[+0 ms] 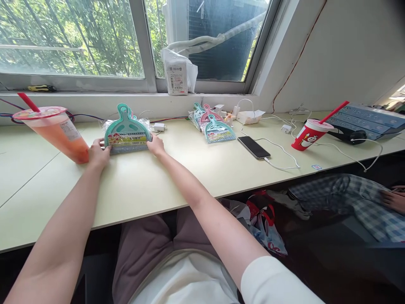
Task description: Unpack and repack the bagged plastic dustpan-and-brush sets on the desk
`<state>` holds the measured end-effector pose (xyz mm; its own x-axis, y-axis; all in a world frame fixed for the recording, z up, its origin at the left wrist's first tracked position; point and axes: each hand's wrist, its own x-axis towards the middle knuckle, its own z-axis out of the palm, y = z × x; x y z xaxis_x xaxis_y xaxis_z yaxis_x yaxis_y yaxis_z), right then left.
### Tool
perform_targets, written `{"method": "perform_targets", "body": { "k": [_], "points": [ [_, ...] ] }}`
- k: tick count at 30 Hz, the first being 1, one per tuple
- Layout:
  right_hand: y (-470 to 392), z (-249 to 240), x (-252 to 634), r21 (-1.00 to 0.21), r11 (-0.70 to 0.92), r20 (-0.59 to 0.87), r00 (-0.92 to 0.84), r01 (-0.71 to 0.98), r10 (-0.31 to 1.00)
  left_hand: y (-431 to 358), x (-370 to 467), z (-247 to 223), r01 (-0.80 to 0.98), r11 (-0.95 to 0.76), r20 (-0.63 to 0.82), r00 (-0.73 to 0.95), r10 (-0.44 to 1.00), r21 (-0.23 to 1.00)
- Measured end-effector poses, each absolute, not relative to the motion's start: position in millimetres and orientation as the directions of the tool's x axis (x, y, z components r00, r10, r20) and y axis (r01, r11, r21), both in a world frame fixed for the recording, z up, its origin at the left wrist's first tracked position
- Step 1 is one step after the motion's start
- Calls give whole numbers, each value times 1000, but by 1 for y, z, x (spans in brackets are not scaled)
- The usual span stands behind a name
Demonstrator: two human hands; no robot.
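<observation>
A stack of green mini dustpan and brush sets (pixel 126 128) in clear plastic wrapping stands on the pale desk, with a printed label across the front. My left hand (pixel 99 154) grips its lower left edge, fingers closed on it. On the opposite lower side, my right hand (pixel 155 145) holds the stack between thumb and fingers. Close beside my left hand is a large tilted-looking cup of orange-red drink (pixel 60 133) with a red straw. Farther right along the desk lies another group of wrapped dustpan sets (pixel 218 128), green and pink.
A black phone (pixel 254 147) on a white charging cable lies right of centre. Beyond it are a red cup (pixel 311 134) with a straw and a blue box (pixel 370 120). A white charger (pixel 159 126) sits behind my right hand. A seated person's checked trousers (pixel 354 202) show at right.
</observation>
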<state>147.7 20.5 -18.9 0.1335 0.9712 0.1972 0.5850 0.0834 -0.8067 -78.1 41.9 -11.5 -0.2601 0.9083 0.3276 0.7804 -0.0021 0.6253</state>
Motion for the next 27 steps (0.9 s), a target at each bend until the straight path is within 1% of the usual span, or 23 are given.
{"method": "perform_targets", "body": {
  "k": [12, 18, 23, 27],
  "points": [
    [16, -19, 149, -821, 98, 224, 158, 562, 962, 34, -74, -7, 807, -4, 301, -216, 929, 591],
    [12, -19, 149, -803, 109, 241, 153, 586, 958, 30, -73, -7, 825, -31, 346, -202, 916, 565],
    [11, -19, 150, -750, 111, 242, 114, 652, 964, 34, -75, -10, 789, -57, 398, -245, 884, 611],
    [10, -18, 150, -723, 107, 234, 96, 682, 968, 38, -75, -11, 756, -26, 378, -297, 877, 655]
  ]
}}
